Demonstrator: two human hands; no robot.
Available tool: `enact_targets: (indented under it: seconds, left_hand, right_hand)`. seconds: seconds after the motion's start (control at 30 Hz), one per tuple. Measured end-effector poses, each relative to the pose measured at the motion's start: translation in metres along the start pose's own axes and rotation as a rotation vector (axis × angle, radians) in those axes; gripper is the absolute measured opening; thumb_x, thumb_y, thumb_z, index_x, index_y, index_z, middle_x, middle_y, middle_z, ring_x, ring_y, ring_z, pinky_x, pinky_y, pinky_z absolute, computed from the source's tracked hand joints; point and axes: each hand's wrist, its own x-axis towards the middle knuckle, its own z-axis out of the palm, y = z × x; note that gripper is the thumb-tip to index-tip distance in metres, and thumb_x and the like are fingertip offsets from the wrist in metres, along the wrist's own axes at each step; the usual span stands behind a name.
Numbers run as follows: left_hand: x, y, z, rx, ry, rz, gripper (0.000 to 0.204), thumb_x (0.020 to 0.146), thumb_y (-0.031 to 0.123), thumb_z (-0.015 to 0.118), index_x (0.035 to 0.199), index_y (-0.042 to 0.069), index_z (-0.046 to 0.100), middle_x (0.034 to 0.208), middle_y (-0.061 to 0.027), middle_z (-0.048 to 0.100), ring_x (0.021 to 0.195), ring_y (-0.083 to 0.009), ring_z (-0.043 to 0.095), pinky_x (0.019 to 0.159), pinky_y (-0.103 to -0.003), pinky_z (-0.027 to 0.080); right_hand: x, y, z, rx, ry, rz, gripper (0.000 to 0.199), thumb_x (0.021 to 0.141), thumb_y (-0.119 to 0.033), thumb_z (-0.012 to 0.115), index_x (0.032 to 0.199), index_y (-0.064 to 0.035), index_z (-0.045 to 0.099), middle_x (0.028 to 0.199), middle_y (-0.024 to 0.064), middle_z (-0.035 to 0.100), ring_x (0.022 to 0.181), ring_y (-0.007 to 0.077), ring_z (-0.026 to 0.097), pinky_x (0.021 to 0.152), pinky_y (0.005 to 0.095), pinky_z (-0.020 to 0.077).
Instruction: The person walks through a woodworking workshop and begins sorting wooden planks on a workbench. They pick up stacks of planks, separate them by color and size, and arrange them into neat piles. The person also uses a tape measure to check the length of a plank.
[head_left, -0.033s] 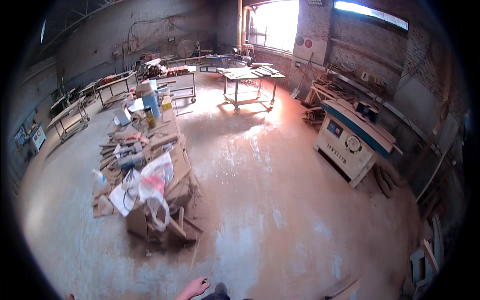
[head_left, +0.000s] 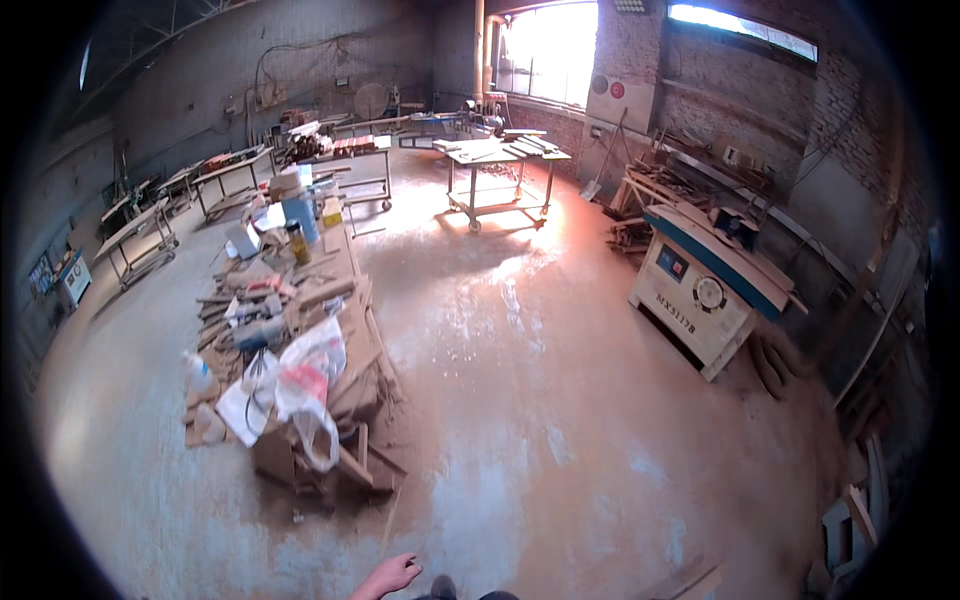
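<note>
My left hand (head_left: 396, 572) hangs low at the bottom edge, its fingers loosely curled and a fingertip apart from the rest. Nothing shows in it, and it touches nothing. Dark shoe tips (head_left: 443, 587) peek out beside it. Ahead and to the left of the hand stands a long, cluttered bench (head_left: 368, 310), heaped with wood offcuts. On its near end lie a white plastic bag with red print (head_left: 312, 365) and a white sheet-like piece (head_left: 247, 400). A clear bottle (head_left: 198, 372) stands at its left side. My right hand is out of view.
A cream machine with a blue-green top (head_left: 690, 290) stands at the right. Beyond are a wheeled table (head_left: 490, 155) bearing boards and a wood pile (head_left: 630, 215) by the wall. Further wheeled tables (head_left: 135, 238) line the left. A plank (head_left: 685, 580) lies on the floor near right.
The scene sits slightly lower in the picture, and a bit more of the second shoe shows. My left hand keeps nearly the same place and pose.
</note>
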Motion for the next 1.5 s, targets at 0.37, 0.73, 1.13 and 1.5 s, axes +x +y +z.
enact_targets:
  seconds: [0.37,0.73,1.13,1.5]
  left_hand:
    - [0.326,0.114,-0.186,0.003,0.015,0.037,0.058,0.088,0.039,0.058,0.129,-0.001,0.053,0.118,-0.0189,0.064,0.11,-0.0288,0.062,0.094,-0.036,0.048]
    - [0.586,0.194,-0.349,-0.216,0.04,-0.088,0.056,0.089,0.036,0.058,0.129,-0.003,0.054,0.105,-0.0164,0.069,0.09,-0.0237,0.067,0.083,-0.033,0.052]
    - [0.926,0.232,-0.582,-0.272,0.164,0.021,0.052,0.085,0.033,0.056,0.126,0.002,0.056,0.1,-0.0197,0.068,0.091,-0.0326,0.066,0.081,-0.04,0.051]
    - [1.166,0.123,-0.75,-0.029,0.264,-0.174,0.05,0.084,0.028,0.059,0.125,-0.001,0.055,0.1,-0.0191,0.067,0.087,-0.0316,0.066,0.075,-0.04,0.053]
  right_hand:
    - [0.182,-0.263,0.026,0.084,0.007,0.124,0.038,0.097,-0.036,0.049,0.113,-0.0032,0.057,0.106,0.0153,0.065,0.082,0.0265,0.066,0.066,0.0388,0.055]
    - [0.341,-0.843,0.105,-0.023,0.006,-0.365,0.037,0.097,-0.037,0.048,0.11,-0.0025,0.056,0.098,0.0159,0.065,0.075,0.0246,0.065,0.06,0.0371,0.0559]
    - [0.451,-1.051,0.253,-0.338,-0.064,0.16,0.038,0.094,-0.036,0.054,0.109,-0.0026,0.062,0.091,0.0127,0.064,0.071,0.0206,0.06,0.059,0.0368,0.0503]
    - [0.68,-1.392,0.425,-0.256,-0.041,0.035,0.031,0.094,-0.028,0.05,0.094,-0.0006,0.063,0.077,0.0126,0.065,0.062,0.0225,0.062,0.057,0.0359,0.0531]
